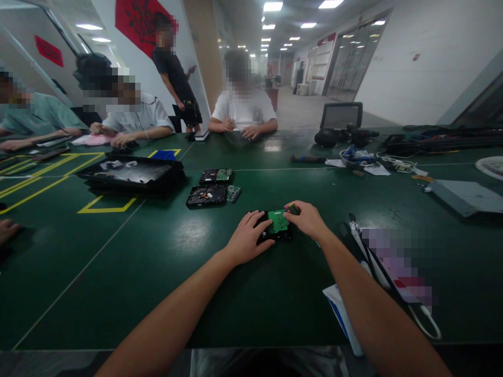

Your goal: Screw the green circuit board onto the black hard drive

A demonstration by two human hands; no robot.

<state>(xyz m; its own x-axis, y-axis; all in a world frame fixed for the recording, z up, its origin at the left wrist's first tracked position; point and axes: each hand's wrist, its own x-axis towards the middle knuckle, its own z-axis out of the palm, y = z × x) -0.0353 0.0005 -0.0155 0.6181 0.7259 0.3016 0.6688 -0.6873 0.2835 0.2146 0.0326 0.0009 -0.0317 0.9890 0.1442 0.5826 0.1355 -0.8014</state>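
Observation:
A black hard drive (pixel 285 236) with a green circuit board (pixel 278 222) facing up lies flat on the green table. My left hand (pixel 247 238) reaches over its left end, thumb along the near edge and fingers spread towards the far edge, gripping it. At the drive's far right corner, my right hand (pixel 308 220) is closed in a pinch on a small screwdriver (pixel 294 209) with a dark, yellowish-green handle. Its tip is too small to make out. Beyond are another hard drive (pixel 216 176), an opened drive case (pixel 206 196) and a loose circuit board (pixel 233 194).
Left stands a black tray (pixel 133 175) beside yellow tape marks. Right of my forearm lie a power strip (pixel 377 262) and a white-blue packet (pixel 341 317). Farther right are a grey metal box (pixel 467 196) and cables (pixel 359 157). Several people sit or stand across the table.

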